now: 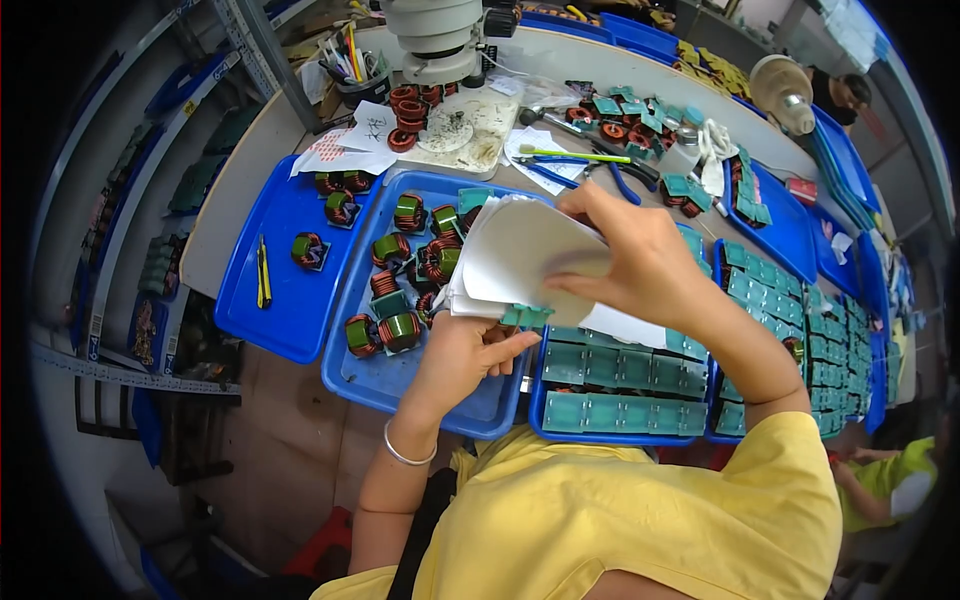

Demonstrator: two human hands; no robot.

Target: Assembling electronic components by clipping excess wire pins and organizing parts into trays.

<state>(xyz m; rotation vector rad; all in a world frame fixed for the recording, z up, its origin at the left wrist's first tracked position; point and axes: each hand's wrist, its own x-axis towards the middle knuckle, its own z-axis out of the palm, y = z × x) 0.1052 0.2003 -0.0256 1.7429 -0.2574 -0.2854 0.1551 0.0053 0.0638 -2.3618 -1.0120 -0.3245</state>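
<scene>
A loose stack of white paper sheets (pixel 520 250) is bent upward in front of me, over the edge of two blue trays. My right hand (pixel 640 250) grips it at the right edge, thumb on the face and fingers behind. My left hand (pixel 468 358) is closed just below the sheets, fingers curled and thumb pointing right. A small green board piece (pixel 527 316) shows right above that thumb. What the left fingers hold is hidden. Beneath the hands, a blue tray (pixel 350 370) bears copper-wound coils (pixel 398 330) with green tops.
On the right, a blue tray (pixel 560 435) holds rows of green boards (pixel 625 413). Farther left, another blue tray (pixel 240 315) carries a yellow cutter knife (pixel 264 272) and coils. Pliers (pixel 630 180), a microscope (pixel 430 40) and red coils (pixel 405 115) stand behind. A co-worker (pixel 890 485) sits at right.
</scene>
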